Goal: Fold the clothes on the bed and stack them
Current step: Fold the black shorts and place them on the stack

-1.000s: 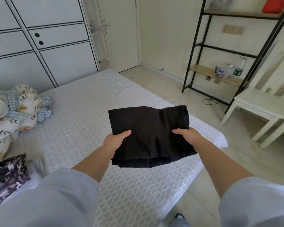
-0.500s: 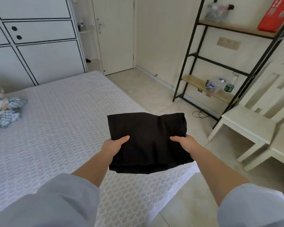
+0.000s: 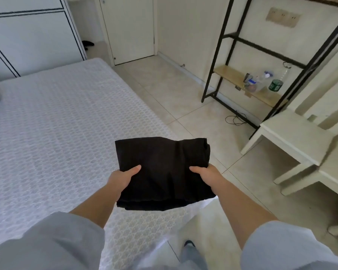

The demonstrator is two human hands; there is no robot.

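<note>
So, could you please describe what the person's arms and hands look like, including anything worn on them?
Both arms wear loose, pale grey-blue sleeves pushed up, the left sleeve and the right sleeve leaving the forearms bare. The left hand and right hand are bare: no gloves, rings, watch or markings show.

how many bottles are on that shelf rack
2 clear: a green-labelled bottle at the right end of the wooden shelf, a blue-capped one lying beside it; clutter may hide more.
</note>
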